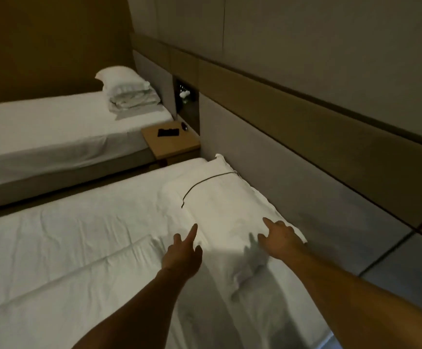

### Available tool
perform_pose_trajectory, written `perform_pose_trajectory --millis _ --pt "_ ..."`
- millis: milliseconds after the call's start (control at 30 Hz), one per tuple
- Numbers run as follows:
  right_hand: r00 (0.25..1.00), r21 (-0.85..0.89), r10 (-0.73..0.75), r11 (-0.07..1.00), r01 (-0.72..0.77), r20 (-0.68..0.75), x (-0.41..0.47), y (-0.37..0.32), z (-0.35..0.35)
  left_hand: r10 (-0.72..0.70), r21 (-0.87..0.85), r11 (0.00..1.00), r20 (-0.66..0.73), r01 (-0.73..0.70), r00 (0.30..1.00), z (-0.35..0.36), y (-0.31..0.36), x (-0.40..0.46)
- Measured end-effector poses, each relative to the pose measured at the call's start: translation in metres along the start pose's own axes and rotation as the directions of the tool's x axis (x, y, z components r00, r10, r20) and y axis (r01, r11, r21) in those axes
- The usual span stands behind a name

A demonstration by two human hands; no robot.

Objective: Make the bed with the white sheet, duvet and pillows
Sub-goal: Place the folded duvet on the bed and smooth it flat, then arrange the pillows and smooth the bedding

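Observation:
A white pillow [227,205] lies along the head of the near bed, against the padded headboard [305,187]. A thin dark cord [204,183] runs across its top. My left hand [183,250] hovers at the pillow's near left edge, forefinger stretched out, other fingers loosely bent. My right hand [279,235] rests on the pillow's near right corner with the forefinger extended. Neither hand grips anything. The white duvet [66,248] covers the bed to the left, its folded edge running diagonally below my left arm.
A second bed [53,129] stands at the left with a pillow [121,76] on folded linen [134,99]. Between the beds is a wooden nightstand [172,144] with a dark flat object [168,132]. A tiled floor [393,268] lies to the right.

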State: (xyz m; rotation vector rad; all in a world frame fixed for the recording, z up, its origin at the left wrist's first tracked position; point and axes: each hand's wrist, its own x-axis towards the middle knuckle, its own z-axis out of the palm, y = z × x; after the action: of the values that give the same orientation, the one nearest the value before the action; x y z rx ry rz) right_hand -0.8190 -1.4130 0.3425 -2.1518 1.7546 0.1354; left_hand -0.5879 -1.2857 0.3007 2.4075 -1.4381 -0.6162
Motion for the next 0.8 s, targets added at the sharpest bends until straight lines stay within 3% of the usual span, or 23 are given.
perform_pose_trajectory --millis 233,300,367,433,500,667,800 --pt "0.971 -0.194 -0.170 0.960 0.202 0.169 0.198 0.048 0.058 -0.228 0.183 0.960 0.077 0.211 0.971 0.104 0.025 0.130" --pt "0.954 -0.202 -0.209 0.946 0.253 0.216 0.251 0.060 0.086 -0.301 0.114 0.949 0.060 0.293 0.952 0.141 0.031 0.167" --pt "0.936 -0.149 -0.240 0.947 0.284 0.256 0.292 0.067 0.114 -0.335 -0.076 0.937 0.074 0.341 0.939 0.174 0.040 0.204" --pt "0.922 -0.101 -0.280 0.943 0.316 0.267 0.329 0.070 0.139 -0.378 -0.323 0.861 0.111 0.393 0.919 0.202 0.051 0.239" --pt "0.925 -0.095 -0.296 0.941 0.325 0.240 0.365 0.072 0.157 -0.436 -0.444 0.776 0.137 0.448 0.890 0.224 0.059 0.272" --pt "0.943 -0.101 -0.227 0.961 0.257 0.245 0.433 0.088 0.199 -0.516 -0.346 0.766 0.169 0.541 0.840 0.276 0.038 0.327" --pt "0.940 -0.054 -0.280 0.954 0.295 0.195 0.456 0.099 0.251 -0.532 -0.305 0.770 0.178 0.560 0.828 0.313 0.012 0.349"
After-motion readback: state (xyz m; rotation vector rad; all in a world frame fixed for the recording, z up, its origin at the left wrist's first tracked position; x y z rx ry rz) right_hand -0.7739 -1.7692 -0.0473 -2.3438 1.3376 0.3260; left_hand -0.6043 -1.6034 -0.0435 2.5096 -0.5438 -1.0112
